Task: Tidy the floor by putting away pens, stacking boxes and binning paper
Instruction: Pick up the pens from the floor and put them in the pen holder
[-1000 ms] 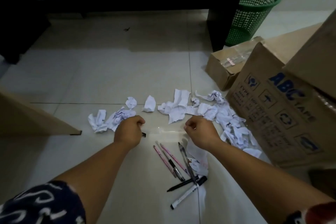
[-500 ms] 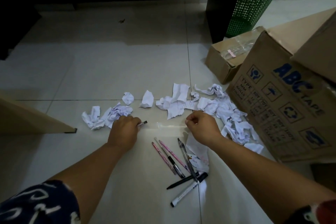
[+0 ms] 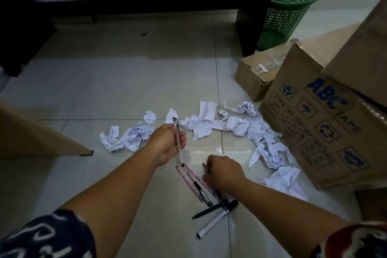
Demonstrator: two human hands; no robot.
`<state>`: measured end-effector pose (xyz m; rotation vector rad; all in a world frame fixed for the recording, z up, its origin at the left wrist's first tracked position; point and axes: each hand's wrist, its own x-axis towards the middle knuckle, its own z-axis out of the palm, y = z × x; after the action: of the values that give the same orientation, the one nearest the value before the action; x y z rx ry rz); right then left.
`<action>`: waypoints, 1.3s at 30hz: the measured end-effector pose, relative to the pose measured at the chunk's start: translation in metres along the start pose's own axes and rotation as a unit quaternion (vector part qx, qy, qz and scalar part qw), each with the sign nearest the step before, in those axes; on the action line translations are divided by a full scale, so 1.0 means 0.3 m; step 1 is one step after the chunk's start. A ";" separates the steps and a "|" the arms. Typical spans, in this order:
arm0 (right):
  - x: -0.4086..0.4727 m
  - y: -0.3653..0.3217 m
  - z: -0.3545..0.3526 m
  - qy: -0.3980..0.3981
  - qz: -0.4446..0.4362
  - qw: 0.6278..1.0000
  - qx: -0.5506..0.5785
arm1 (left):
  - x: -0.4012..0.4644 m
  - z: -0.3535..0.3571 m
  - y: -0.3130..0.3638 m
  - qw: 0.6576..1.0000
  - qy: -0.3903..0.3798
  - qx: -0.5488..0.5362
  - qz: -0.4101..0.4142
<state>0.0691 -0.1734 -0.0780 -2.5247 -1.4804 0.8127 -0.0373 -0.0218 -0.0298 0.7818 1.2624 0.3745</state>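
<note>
Your left hand [image 3: 167, 144] now holds a clear slim plastic pen [image 3: 178, 142] lifted off the pale tiled floor [image 3: 125, 81]; your right hand [image 3: 225, 172] has dropped, fingers curled onto a dark-tipped pen [image 3: 206, 168] in the scattered pile.

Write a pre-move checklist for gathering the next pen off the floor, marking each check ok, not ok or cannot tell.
1. Left hand securely holds the clear-barrelled pen: ok.
2. Right hand has gripped a dark pen: cannot tell, fingers hide it.
3. Pink patterned pens within reach: ok.
4. White marker with black cap unobstructed: ok.
5. Crumpled white paper binned: not ok.
6. Green mesh wastebasket upright: ok.
</note>
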 end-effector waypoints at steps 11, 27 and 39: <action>0.061 -0.061 -0.136 0.061 0.097 0.918 0.379 | -0.030 0.043 -0.090 0.998 0.007 0.036 -0.051; -0.049 -0.033 -0.120 0.068 0.052 0.921 0.380 | -0.084 0.068 -0.115 0.992 -0.007 0.116 -0.042; -0.194 0.128 0.033 -0.063 -0.314 0.930 -0.182 | -0.080 0.011 -0.093 0.990 0.020 0.140 -0.027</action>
<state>0.0720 -0.2439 -0.0768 -1.9838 -2.4814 0.6370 -0.0457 -0.0577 -0.0323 0.9783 1.3885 0.1705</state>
